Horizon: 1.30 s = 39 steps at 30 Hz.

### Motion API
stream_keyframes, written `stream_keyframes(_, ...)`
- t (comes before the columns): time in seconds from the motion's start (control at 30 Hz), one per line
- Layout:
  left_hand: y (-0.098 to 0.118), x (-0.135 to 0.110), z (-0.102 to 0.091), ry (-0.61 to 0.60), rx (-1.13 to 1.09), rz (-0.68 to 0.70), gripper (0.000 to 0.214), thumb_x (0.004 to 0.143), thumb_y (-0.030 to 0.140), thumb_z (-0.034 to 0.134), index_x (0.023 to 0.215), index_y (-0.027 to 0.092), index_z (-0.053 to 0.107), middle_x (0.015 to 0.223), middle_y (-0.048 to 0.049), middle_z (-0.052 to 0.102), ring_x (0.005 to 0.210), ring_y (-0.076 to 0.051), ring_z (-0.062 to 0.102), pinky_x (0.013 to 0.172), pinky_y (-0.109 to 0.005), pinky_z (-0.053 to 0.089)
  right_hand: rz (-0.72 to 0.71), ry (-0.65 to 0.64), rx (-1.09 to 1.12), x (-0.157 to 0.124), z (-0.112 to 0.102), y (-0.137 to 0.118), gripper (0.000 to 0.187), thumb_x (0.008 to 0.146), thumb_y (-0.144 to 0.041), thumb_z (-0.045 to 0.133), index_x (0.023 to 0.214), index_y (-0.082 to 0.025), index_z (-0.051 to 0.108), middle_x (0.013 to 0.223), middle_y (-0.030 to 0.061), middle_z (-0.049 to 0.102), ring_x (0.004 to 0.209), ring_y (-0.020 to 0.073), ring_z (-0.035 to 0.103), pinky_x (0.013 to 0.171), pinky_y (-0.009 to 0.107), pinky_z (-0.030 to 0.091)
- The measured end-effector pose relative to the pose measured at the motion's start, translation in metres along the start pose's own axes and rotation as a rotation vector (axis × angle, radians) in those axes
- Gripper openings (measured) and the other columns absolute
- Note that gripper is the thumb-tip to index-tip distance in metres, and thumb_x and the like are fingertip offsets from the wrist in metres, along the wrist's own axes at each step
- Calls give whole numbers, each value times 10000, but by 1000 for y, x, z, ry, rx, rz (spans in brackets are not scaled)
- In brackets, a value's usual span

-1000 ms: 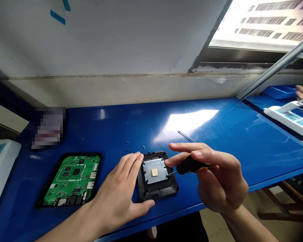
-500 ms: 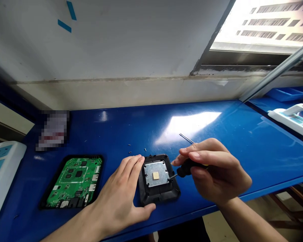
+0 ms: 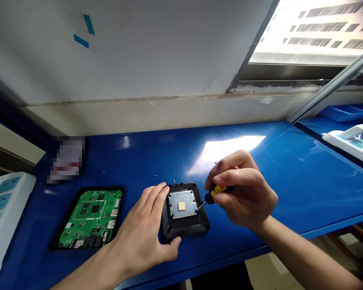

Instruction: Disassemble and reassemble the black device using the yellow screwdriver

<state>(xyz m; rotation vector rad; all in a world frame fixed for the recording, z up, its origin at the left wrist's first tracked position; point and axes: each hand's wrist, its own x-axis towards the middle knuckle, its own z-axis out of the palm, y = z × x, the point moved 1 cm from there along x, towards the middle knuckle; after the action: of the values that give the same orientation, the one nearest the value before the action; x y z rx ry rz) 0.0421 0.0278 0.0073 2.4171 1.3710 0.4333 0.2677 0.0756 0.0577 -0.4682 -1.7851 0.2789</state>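
Observation:
My right hand (image 3: 245, 191) is closed around a black and yellow screwdriver (image 3: 219, 189). Its thin shaft slants down to the left, and the tip meets the right edge of a square metal plate (image 3: 189, 198). This plate, with a small beige pad (image 3: 181, 206) on it, sits inside a black plastic cover (image 3: 187, 230) lying on the blue table. Gripping the cover from its left side is my left hand (image 3: 145, 221), fingers at the upper left edge and thumb near the lower edge. Left of that hand lies a green circuit board (image 3: 90, 217) in a black case.
Small screws (image 3: 174, 181) lie just beyond the cover on the blue table (image 3: 133, 157). Power strips stand at the left (image 3: 12, 217) and far right (image 3: 351, 141). A blurred packet (image 3: 67, 159) lies at the back left, and a blue tray (image 3: 347, 112) at the back right.
My right hand has shifted left and turned, so more yellow of the screwdriver handle shows. The cover appears slightly farther left; my left hand keeps its hold. The view has shifted a little.

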Motion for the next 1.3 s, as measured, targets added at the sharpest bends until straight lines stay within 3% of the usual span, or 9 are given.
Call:
stream_keyframes(0.2,0,-2,2,20,-6,19,868,709,370,741,1455,123,373,1506,-225,478,1380,-428,460,1081,-602,501,26,64,-24,-8,2,-1,332,857,-118,720,1177,-202,700,930,43,624,695,163,658,516,315,594)
stream_keyframes(0.37,0,-4,4,45,7,61,884,686,365,765,1442,115,379,1474,-233,504,1360,-436,478,1058,-602,521,23,10,84,-14,1,-12,393,986,-81,440,1321,-200,607,1086,100,701,766,165,719,584,331,636)
stream_keyframes(0.47,-1,-5,4,38,26,74,886,701,378,761,1448,118,360,1473,-240,497,1359,-437,476,1038,-605,536,17,-4,118,-16,0,-15,388,1015,-118,375,1308,-222,607,1089,91,724,858,182,732,654,350,652)
stream_keyframes(0.6,-3,-5,4,24,37,88,900,707,401,760,1459,139,339,1472,-230,491,1358,-433,473,1047,-604,528,9,-15,170,-17,3,-14,307,1018,-289,526,1305,-208,601,1149,97,679,859,186,734,650,342,659)
stream_keyframes(0.8,-4,-5,6,30,39,89,910,713,397,769,1474,162,328,1482,-215,479,1360,-434,465,1050,-605,522,27,68,77,-15,8,-9,380,898,-419,728,1212,-224,639,1081,73,592,707,161,694,597,352,634)
stream_keyframes(0.93,-4,-4,6,19,45,88,893,731,405,765,1471,154,332,1483,-216,477,1365,-434,459,1047,-606,525,33,100,11,-16,5,-7,352,888,-413,741,1178,-235,653,1006,46,567,690,159,663,547,348,605)
stream_keyframes(1.03,-4,-3,6,2,57,84,882,745,415,759,1467,139,332,1482,-225,472,1370,-430,456,1051,-612,520,29,130,-17,-17,4,-6,275,886,-274,758,1142,-228,668,979,41,601,713,166,666,548,343,607)
stream_keyframes(1.13,-4,-3,6,-6,64,87,895,746,429,762,1469,140,321,1490,-226,462,1377,-422,447,1063,-611,511,74,126,20,-16,6,-9,304,912,-103,664,1189,-229,657,1011,46,650,745,164,692,585,340,624)
stream_keyframes(1.3,-5,-5,6,-4,61,78,912,733,423,771,1470,158,304,1491,-212,462,1384,-412,439,1075,-599,505,165,51,240,-18,10,-13,421,1024,-110,410,1414,-242,500,1167,79,689,865,176,734,700,390,646)
